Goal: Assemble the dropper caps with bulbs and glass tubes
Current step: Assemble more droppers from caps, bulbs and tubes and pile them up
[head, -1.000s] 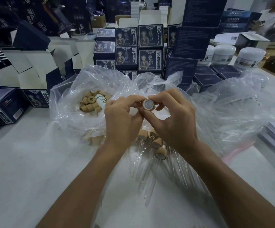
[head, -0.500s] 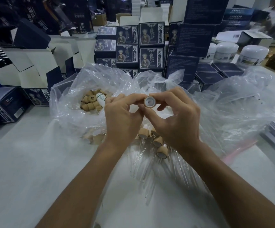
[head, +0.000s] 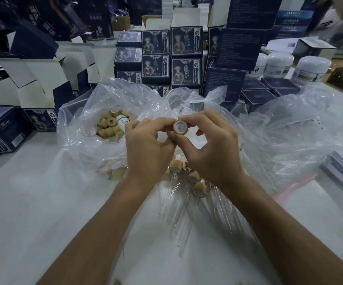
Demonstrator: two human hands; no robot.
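Cap: a wooden dropper cap (head: pixel 180 126) held up above the worktop (head: pixel 33 202), its open, white-lined end facing the camera.
Left hand: the left hand (head: pixel 148 147) pinches the cap's left side, fingers curled in — the grip is closed on the cap.
Right hand: the right hand (head: pixel 211 149) pinches the cap from the right, thumb below and forefinger over the top; its grip is likewise closed on the cap.
Bag: a clear plastic bag (head: pixel 104 103) lies open behind the cap, spreading left and right of it.
Loose caps: a heap of bare wooden caps (head: pixel 109 126) sits inside the bag, left of the held cap, with a small white bottle (head: pixel 122 121) lying among them.
Finished droppers: below the held cap, under the wrists, capped droppers (head: pixel 197 189) lie on the worktop beside clear glass tubes (head: pixel 178 219).
Boxes: dark blue printed boxes (head: pixel 170 56) are stacked behind the bag — some open, with white flaps (head: pixel 28 79), off to the left.
Jars: white jars (head: pixel 312 68) stand far right of the boxes.
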